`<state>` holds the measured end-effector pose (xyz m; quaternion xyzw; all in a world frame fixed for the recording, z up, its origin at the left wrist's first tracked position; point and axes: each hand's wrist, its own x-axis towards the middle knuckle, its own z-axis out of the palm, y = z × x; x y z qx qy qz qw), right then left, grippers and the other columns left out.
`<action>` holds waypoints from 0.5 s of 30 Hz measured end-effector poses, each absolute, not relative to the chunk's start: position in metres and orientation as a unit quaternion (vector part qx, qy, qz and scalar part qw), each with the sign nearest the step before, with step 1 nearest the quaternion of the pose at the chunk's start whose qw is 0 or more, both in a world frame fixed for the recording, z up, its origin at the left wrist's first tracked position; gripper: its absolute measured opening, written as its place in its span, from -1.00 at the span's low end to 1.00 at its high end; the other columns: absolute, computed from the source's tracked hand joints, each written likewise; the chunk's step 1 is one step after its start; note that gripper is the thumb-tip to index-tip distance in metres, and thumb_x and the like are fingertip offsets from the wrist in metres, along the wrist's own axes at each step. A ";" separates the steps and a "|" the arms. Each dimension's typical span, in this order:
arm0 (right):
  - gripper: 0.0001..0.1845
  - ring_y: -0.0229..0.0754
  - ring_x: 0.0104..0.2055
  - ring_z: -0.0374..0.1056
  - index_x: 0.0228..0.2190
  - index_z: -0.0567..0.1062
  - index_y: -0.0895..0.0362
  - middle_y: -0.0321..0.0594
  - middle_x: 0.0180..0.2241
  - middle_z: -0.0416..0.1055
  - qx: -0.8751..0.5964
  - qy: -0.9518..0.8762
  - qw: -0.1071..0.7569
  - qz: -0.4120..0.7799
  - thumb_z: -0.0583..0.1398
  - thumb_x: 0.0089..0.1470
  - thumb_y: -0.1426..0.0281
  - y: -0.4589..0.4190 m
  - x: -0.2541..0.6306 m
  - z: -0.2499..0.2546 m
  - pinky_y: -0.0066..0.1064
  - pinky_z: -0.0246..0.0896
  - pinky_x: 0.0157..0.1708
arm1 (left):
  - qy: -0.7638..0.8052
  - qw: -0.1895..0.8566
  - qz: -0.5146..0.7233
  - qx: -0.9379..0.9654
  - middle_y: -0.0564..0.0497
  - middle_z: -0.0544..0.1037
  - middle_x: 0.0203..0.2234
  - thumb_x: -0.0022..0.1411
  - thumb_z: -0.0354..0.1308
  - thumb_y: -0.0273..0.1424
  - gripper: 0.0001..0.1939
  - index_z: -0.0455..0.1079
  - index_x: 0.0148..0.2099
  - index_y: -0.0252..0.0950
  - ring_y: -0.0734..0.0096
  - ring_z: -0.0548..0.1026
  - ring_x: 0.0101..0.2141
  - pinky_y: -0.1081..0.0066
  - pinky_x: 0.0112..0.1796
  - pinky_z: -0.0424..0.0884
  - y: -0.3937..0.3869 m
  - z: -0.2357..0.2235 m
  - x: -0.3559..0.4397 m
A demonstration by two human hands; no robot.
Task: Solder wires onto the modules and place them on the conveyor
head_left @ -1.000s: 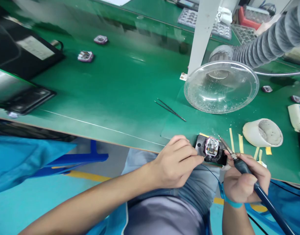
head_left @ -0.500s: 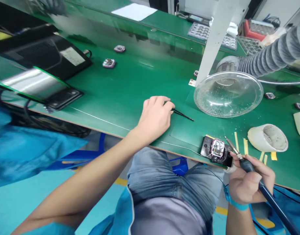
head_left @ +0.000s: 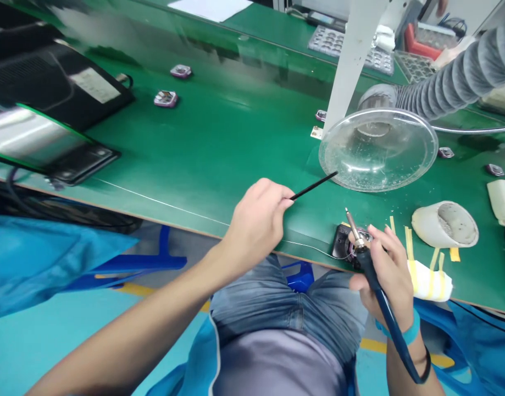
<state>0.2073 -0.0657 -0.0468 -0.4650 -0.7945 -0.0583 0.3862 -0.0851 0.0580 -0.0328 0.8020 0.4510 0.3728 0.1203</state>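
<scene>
You are pinching black tweezers [head_left: 314,187] in your left hand [head_left: 256,228], fingers curled closed around the shank, with the tips reaching far and right toward a clear lens [head_left: 378,151]. Your right hand [head_left: 384,275] is wrapping its fingers firmly around a soldering iron [head_left: 373,280], pen-style, and its metal tip is pointing far, just over a pink-rimmed module [head_left: 350,248]. The module is sitting in a black fixture [head_left: 340,242] near the near edge of the green bench [head_left: 219,132], mostly hidden behind your right hand. A white roll [head_left: 427,281] banded with yellow tape is lying just right of that hand, and a white cup [head_left: 444,224] holding a grey sponge is sitting beyond it.
</scene>
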 end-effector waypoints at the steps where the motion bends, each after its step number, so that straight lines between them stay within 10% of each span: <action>1: -0.29 0.18 0.44 0.53 0.58 0.30 -0.03 0.01 0.26 0.64 -0.474 -0.787 0.391 -0.065 0.34 0.58 0.21 -0.066 0.206 -0.047 0.39 0.41 0.53 | 0.449 0.141 0.388 0.792 -0.05 0.61 -0.18 0.65 0.08 -0.45 -0.81 0.51 -0.04 -0.21 0.16 0.58 -0.12 0.21 -0.07 0.54 0.053 -0.029 -0.077; 15: -0.29 0.17 0.15 0.73 0.54 0.38 0.19 0.02 -0.07 0.77 -0.559 -0.643 0.517 -0.081 0.26 0.64 0.04 -0.080 0.202 -0.059 0.09 0.71 0.12 | 0.356 0.396 0.511 0.675 -0.03 0.75 -0.10 0.66 0.15 -0.50 -0.88 0.49 0.10 -0.21 0.31 0.75 -0.12 0.34 -0.08 0.69 0.009 -0.031 0.016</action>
